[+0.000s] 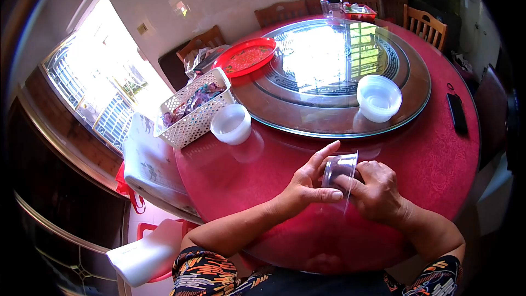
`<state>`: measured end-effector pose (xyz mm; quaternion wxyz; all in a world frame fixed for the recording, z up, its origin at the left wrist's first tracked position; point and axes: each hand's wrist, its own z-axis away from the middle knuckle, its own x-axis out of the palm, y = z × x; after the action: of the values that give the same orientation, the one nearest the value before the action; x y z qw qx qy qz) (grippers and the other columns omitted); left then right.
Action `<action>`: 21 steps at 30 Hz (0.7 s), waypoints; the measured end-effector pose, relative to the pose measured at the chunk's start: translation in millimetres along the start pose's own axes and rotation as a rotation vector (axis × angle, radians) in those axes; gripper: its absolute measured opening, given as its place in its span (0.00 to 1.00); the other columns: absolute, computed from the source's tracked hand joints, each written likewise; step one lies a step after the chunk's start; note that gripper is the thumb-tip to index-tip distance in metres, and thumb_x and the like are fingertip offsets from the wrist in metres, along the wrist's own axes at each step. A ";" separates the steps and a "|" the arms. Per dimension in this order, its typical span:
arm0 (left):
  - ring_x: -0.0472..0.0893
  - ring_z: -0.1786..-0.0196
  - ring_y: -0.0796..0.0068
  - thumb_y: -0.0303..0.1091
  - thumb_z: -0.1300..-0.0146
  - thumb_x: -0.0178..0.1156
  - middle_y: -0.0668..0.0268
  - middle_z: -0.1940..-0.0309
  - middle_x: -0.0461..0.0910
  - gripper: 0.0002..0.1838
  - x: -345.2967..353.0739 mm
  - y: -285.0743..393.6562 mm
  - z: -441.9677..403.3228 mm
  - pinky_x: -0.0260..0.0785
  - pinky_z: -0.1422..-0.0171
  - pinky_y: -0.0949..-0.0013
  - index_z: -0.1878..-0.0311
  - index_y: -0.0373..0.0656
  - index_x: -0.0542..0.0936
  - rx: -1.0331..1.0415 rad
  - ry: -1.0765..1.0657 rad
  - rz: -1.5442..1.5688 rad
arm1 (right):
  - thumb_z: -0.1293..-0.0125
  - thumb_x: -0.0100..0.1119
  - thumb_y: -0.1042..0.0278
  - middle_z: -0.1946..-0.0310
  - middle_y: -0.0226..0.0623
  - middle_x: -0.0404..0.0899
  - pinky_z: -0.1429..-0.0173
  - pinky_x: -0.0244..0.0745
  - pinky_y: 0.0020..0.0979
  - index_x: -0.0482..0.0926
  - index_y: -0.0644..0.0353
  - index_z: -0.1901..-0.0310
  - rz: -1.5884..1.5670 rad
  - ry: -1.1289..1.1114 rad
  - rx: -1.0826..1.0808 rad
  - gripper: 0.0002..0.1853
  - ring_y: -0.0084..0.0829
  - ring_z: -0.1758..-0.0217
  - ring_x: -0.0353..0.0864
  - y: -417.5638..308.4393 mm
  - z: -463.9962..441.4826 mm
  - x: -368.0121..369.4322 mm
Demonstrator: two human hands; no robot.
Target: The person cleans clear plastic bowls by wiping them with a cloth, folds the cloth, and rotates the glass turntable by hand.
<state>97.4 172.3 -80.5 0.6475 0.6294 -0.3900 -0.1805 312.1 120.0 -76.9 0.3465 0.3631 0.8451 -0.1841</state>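
Observation:
A clear plastic bowl (339,172) is held on its side above the near part of the red table, its rim turned to the right. My left hand (309,181) grips it from the left, thumb below and index finger stretched up past it. My right hand (377,191) is curled at the rim, with a finger reaching into the bowl; some of its fingertips are hidden. Beyond my left hand, a stack of similar bowls (230,125) stands on the table. Another stack of bowls (379,98) sits on the glass turntable (307,123).
A white perforated basket (192,123) with small wrapped items stands at the left edge, near a red tray (245,57). Jars (332,8) and a red box (360,12) are at the back. A black phone (456,114) lies at right. Wooden chairs (426,26) surround the table (263,178).

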 end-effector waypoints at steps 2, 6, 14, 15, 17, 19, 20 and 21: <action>0.71 0.26 0.61 0.34 0.43 0.78 0.56 0.28 0.69 0.59 -1.0 1.8 -1.0 0.66 0.23 0.56 0.16 0.46 0.48 -0.061 -0.016 0.053 | 0.43 0.70 0.64 0.71 0.36 0.74 0.71 0.73 0.38 0.88 0.50 0.54 -0.001 0.088 -0.042 0.14 0.34 0.72 0.77 -0.1 -2.7 -2.5; 0.71 0.27 0.61 0.31 0.45 0.78 0.56 0.29 0.70 0.61 -2.1 -0.5 -3.4 0.66 0.23 0.56 0.15 0.47 0.46 -0.155 -0.049 0.152 | 0.45 0.71 0.65 0.68 0.38 0.76 0.69 0.73 0.39 0.87 0.50 0.53 -0.033 0.168 -0.085 0.16 0.36 0.69 0.79 -2.2 -4.9 -6.3; 0.73 0.28 0.60 0.36 0.46 0.79 0.56 0.29 0.70 0.61 -3.5 1.2 -1.8 0.67 0.24 0.56 0.16 0.46 0.47 -0.084 -0.133 0.089 | 0.38 0.66 0.62 0.69 0.36 0.74 0.67 0.76 0.38 0.89 0.44 0.49 0.014 0.106 -0.134 0.15 0.33 0.69 0.78 -1.1 -5.4 -7.8; 0.73 0.28 0.59 0.39 0.44 0.77 0.56 0.29 0.70 0.60 -5.3 -0.7 -2.0 0.67 0.24 0.56 0.16 0.46 0.47 -0.050 -0.165 0.069 | 0.38 0.66 0.62 0.69 0.36 0.73 0.67 0.76 0.37 0.89 0.44 0.49 0.029 0.077 -0.136 0.15 0.33 0.69 0.78 -1.2 -5.2 -8.0; 0.74 0.29 0.59 0.49 0.38 0.72 0.55 0.30 0.71 0.55 -7.8 -3.6 -2.8 0.69 0.26 0.55 0.16 0.46 0.49 -0.118 -0.137 0.168 | 0.38 0.66 0.63 0.70 0.35 0.72 0.68 0.75 0.37 0.89 0.43 0.48 0.058 0.020 -0.139 0.16 0.32 0.70 0.77 -1.9 -4.2 -8.5; 0.75 0.30 0.59 0.57 0.34 0.65 0.54 0.31 0.72 0.51 -7.9 -5.1 -2.8 0.71 0.28 0.54 0.17 0.45 0.51 -0.164 -0.113 0.249 | 0.39 0.67 0.62 0.68 0.35 0.72 0.68 0.74 0.36 0.89 0.40 0.49 0.066 0.030 -0.157 0.16 0.32 0.69 0.76 -2.7 -1.7 -3.2; 0.76 0.31 0.59 0.60 0.31 0.61 0.54 0.31 0.72 0.49 -7.7 -5.6 -2.5 0.72 0.29 0.54 0.17 0.45 0.52 -0.177 -0.103 0.280 | 0.39 0.68 0.62 0.68 0.35 0.72 0.68 0.74 0.36 0.90 0.40 0.50 0.052 0.038 -0.176 0.15 0.32 0.68 0.76 -2.9 -1.2 -2.2; 0.76 0.32 0.59 0.63 0.29 0.57 0.53 0.32 0.72 0.48 -7.6 -6.2 -2.2 0.73 0.30 0.54 0.18 0.44 0.53 -0.190 -0.094 0.311 | 0.40 0.68 0.61 0.67 0.36 0.72 0.67 0.74 0.36 0.90 0.39 0.51 0.038 0.046 -0.194 0.15 0.32 0.68 0.76 -3.1 -1.0 -1.8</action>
<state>95.8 178.4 -88.3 0.7053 0.4883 -0.4935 -0.1433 310.2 117.6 -74.7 0.3640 0.3479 0.8596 -0.0864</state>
